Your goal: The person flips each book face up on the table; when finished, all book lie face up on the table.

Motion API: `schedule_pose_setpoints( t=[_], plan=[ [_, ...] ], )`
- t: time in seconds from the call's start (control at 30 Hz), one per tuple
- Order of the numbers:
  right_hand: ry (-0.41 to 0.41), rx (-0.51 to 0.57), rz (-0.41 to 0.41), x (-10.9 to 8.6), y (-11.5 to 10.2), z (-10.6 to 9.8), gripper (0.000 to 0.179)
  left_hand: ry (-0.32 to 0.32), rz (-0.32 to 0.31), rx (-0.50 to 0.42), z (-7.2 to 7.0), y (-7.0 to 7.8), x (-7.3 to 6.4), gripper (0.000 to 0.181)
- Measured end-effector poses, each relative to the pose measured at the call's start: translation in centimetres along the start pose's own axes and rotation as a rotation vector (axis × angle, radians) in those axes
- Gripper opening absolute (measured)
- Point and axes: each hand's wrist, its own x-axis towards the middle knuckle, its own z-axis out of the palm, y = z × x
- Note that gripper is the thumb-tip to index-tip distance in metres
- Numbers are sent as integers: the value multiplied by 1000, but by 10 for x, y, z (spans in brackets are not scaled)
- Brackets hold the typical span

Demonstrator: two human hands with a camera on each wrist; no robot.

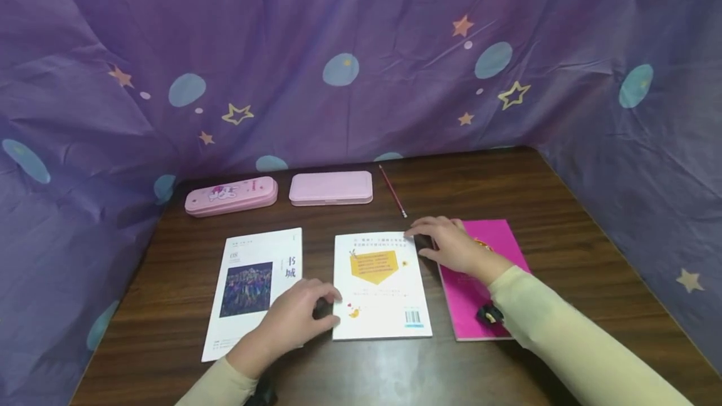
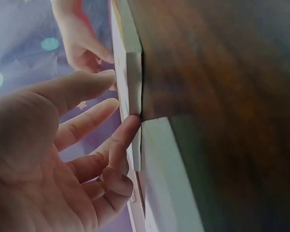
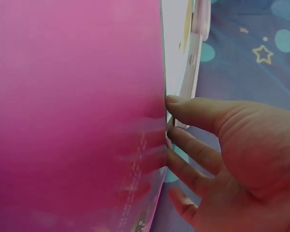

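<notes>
A white book [image 1: 381,318] with a yellow pentagon on its cover lies flat between my two hands. My left hand [image 1: 299,313] is at its left edge, fingers loosely spread and fingertips right at the edge. In the left wrist view, the thick edge of this book [image 2: 134,82] stands right beside the fingertips. My right hand [image 1: 448,244] reaches over a magenta book [image 1: 468,306], its fingertips at the white book's upper right corner. Part of the magenta book [image 3: 77,87] fills the right wrist view, in front of the right fingertips. Neither hand's fingers are curled round anything.
A white book with a dark picture [image 1: 246,290] lies at left, partly behind my left hand. Further back are a pink pencil case with a rabbit [image 1: 231,196], a plain pink case [image 1: 331,187] and a red pencil [image 1: 393,191]. A purple curtain [image 1: 350,111] hangs behind the wooden table [image 1: 575,249].
</notes>
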Motion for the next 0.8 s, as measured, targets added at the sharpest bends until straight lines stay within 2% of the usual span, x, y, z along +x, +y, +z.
schedule_pose_setpoints(
  t=[0.23, 0.57, 0.8],
  plan=[
    [-20, 17, -35, 9, 6, -1, 43, -4, 15, -11, 4, 1, -6, 31],
    [-30, 1, -65, 19, 9, 0, 43, 9, -40, 19, 11, 7, -14, 48],
    [-25, 58, -48, 24, 6, 2, 47, 32, -60, 45, 14, 9, -15, 51]
  ],
)
